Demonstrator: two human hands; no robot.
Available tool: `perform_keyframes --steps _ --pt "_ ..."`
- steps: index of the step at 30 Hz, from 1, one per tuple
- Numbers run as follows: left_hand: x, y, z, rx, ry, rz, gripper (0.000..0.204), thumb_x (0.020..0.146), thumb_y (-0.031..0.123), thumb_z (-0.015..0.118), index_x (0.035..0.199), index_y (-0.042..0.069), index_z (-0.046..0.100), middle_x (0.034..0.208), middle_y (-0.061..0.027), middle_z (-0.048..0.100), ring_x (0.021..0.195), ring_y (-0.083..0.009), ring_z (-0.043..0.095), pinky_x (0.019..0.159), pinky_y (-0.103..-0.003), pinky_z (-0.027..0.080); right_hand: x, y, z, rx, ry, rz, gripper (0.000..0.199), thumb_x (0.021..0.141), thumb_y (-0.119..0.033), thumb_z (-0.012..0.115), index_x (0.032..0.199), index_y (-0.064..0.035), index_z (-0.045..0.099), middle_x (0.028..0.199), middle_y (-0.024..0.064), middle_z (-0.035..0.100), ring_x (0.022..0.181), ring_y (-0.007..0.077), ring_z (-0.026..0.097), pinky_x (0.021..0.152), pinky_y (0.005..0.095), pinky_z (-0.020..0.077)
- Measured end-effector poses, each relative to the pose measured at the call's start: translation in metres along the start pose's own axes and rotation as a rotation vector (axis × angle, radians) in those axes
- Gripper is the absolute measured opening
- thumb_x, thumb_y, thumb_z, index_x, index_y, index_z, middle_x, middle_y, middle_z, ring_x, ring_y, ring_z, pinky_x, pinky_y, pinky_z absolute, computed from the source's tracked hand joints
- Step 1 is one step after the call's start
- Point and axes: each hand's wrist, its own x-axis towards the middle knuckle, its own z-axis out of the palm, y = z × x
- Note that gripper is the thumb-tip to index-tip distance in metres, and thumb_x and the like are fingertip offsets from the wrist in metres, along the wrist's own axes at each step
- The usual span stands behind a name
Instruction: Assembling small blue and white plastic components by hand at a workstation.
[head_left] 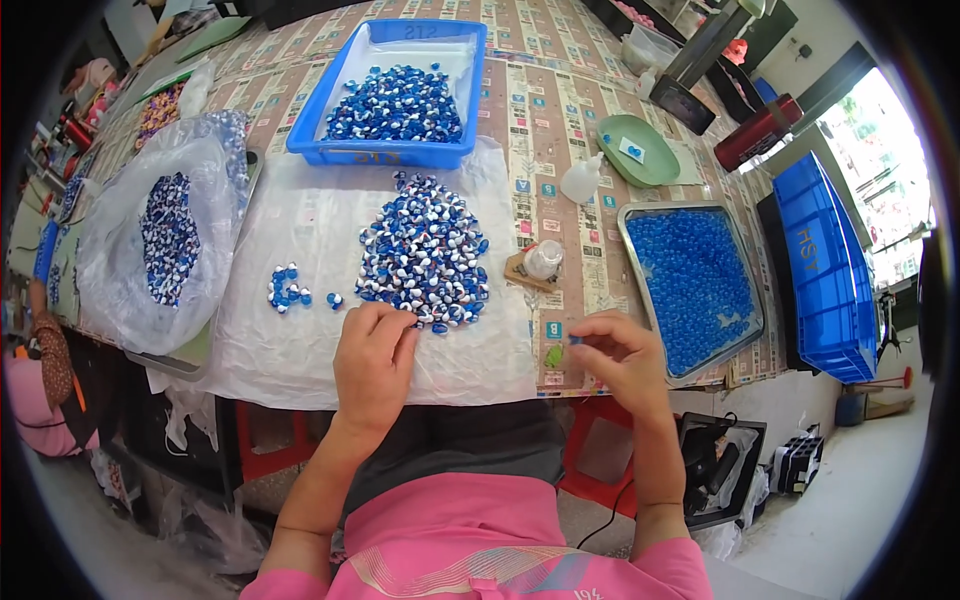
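Observation:
My left hand [372,362] rests at the near edge of a pile of blue-and-white beads [420,250], its fingers and thumb pinched together; whatever lies between the tips is hidden. Raised over the table to the right, my right hand [622,358] pinches a small blue bead [575,340] between thumb and fingertip. A small cluster of blue-and-white beads [288,290] lies left of the pile on the white sheet [290,365]. Beyond my right hand stands a metal tray [627,240] filled with clear blue beads [695,285].
A blue bin [300,140] of finished-looking beads stands behind the pile. At left is a plastic bag [110,250] of beads. A small jar [543,260] on a wooden block, a squeeze bottle [581,180] and a green dish [615,135] stand right of the sheet. A blue crate [825,270] stands far right.

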Motion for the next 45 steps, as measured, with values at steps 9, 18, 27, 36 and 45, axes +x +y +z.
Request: perform_keyframes --steps 9,18,27,36,45 --pt "-0.011 -0.002 0.008 -0.026 0.006 0.040 0.015 0.076 -0.006 0.068 0.088 0.001 0.064 0.089 -0.0116 0.061 0.081 -0.0286 0.061 0.070 -0.035 0.049 0.000 0.007 0.022 0.287 -0.058 0.118 0.021 0.082 0.007 0.070 0.103 0.0026 0.068 0.103 0.0048 0.063 0.093 0.0112 0.064 0.081 0.0236 0.0517" --pt "-0.015 0.011 0.005 -0.261 0.038 -0.058 0.021 0.079 -0.012 0.066 0.096 -0.001 0.067 0.091 -0.0094 0.061 0.081 -0.0182 0.063 0.071 -0.027 0.051 0.003 0.012 0.024 0.048 -0.053 -0.017 0.022 0.081 0.003 0.071 0.102 -0.0034 0.072 0.105 0.0046 0.062 0.088 0.0086 0.062 0.072 0.0213 0.0515" --pt "-0.022 0.026 0.010 -1.083 -0.184 -0.568 0.017 0.085 -0.010 0.064 0.100 -0.002 0.066 0.099 -0.0043 0.064 0.087 -0.0118 0.063 0.078 -0.024 0.052 0.005 0.008 0.030 0.048 -0.048 0.001 0.022 0.081 0.002 0.072 0.102 -0.0031 0.072 0.105 0.0053 0.065 0.084 0.0083 0.063 0.069 0.0208 0.0512" --pt "-0.021 0.032 0.022 -1.460 -0.406 -0.854 0.022 0.092 -0.001 0.062 0.114 -0.001 0.063 0.105 -0.0084 0.066 0.096 -0.0160 0.066 0.087 -0.029 0.055 0.005 0.001 0.026 0.064 -0.047 0.009 0.019 0.080 0.004 0.072 0.099 -0.0009 0.072 0.104 0.0051 0.064 0.090 0.0096 0.063 0.074 0.0211 0.0511" --pt "-0.018 0.025 0.021 -1.472 -0.403 -0.855 0.025 0.094 0.002 0.061 0.118 0.000 0.061 0.105 -0.0084 0.066 0.097 -0.0190 0.067 0.087 -0.032 0.055 0.033 -0.015 0.017 0.009 0.126 -0.101 0.017 0.080 0.008 0.070 0.096 0.0013 0.071 0.100 0.0056 0.064 0.089 0.0107 0.062 0.076 0.0213 0.0501"
